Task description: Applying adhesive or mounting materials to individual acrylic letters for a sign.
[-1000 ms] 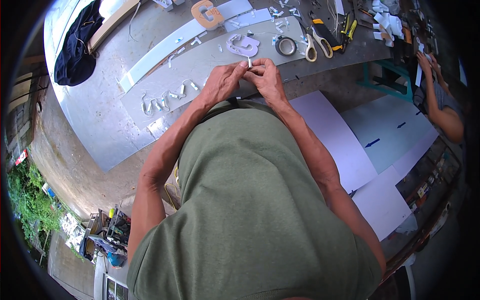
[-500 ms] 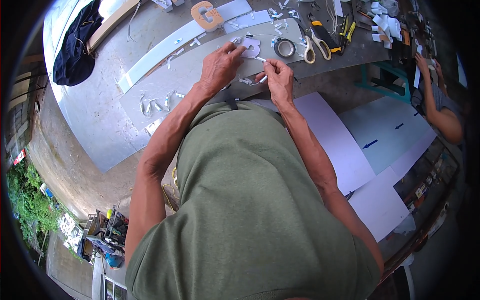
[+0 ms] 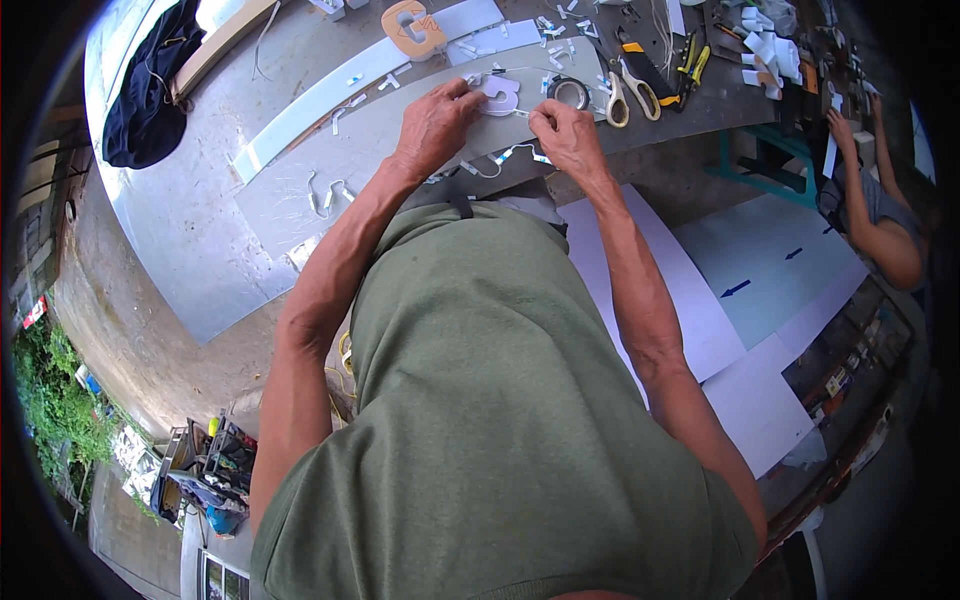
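A small white letter-shaped piece [image 3: 502,97] with a curved cut-out lies on the grey sheet [image 3: 375,135] in front of me. My left hand [image 3: 438,125] grips its left edge with bent fingers. Just right of the piece, my right hand [image 3: 566,133] is closed, thumb against forefinger, on a wired string of small white LED modules [image 3: 515,154]. The string trails left below both hands toward the table's near edge. What lies inside the right fingers is mostly hidden. A black roll of tape [image 3: 569,95] sits right behind that hand.
Scissors [image 3: 630,98], a black-and-yellow cutter [image 3: 648,72] and yellow-handled pliers [image 3: 694,62] lie to the right. An orange-faced letter [image 3: 413,30] rests on a long white strip [image 3: 330,97]. Loose modules are scattered about. Another person's arm [image 3: 872,225] shows at far right.
My right hand has turned over and moved slightly right, drawing the module string rightward with it. The string now arcs below the hand. My left hand stays at the letter-shaped piece.
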A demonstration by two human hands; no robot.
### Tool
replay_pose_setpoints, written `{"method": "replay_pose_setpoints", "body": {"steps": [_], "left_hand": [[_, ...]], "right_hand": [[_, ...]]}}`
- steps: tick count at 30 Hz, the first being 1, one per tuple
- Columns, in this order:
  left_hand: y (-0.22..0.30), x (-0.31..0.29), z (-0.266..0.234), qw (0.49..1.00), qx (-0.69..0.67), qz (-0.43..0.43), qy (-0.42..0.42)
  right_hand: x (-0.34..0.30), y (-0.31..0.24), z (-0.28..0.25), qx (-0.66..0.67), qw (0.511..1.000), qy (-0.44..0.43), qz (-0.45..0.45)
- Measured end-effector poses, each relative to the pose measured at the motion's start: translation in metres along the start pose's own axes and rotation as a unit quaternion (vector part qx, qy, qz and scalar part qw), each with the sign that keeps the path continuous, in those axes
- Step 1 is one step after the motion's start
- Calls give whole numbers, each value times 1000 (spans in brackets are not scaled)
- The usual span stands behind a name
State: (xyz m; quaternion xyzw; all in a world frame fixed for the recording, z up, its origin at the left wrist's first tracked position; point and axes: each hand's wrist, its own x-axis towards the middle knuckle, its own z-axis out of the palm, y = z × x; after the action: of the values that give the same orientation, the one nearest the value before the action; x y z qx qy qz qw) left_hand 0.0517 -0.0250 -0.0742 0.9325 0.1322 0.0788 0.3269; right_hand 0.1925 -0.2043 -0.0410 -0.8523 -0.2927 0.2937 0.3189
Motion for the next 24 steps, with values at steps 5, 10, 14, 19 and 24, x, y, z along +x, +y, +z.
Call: {"method": "replay_pose_setpoints", "body": {"steps": [5, 10, 14, 19, 24], "left_hand": [[-7, -3, -4, 1000, 2, 13, -11], [-15, -6, -6, 999, -17, 39, -7], [-19, -7, -6, 997, -54, 48, -9], [-13, -8, -15, 996, -82, 24, -40], [-6, -6, -16, 996, -83, 10, -43]], "right_hand": [[1, -6, -2, 4, 998, -55, -3], [6, -1, 14, 10, 996, -75, -44], [12, 0, 20, -34, 995, -81, -50], [20, -1, 21, -45, 995, -87, -32], [21, 1, 25, -20, 996, -85, -25]]}}
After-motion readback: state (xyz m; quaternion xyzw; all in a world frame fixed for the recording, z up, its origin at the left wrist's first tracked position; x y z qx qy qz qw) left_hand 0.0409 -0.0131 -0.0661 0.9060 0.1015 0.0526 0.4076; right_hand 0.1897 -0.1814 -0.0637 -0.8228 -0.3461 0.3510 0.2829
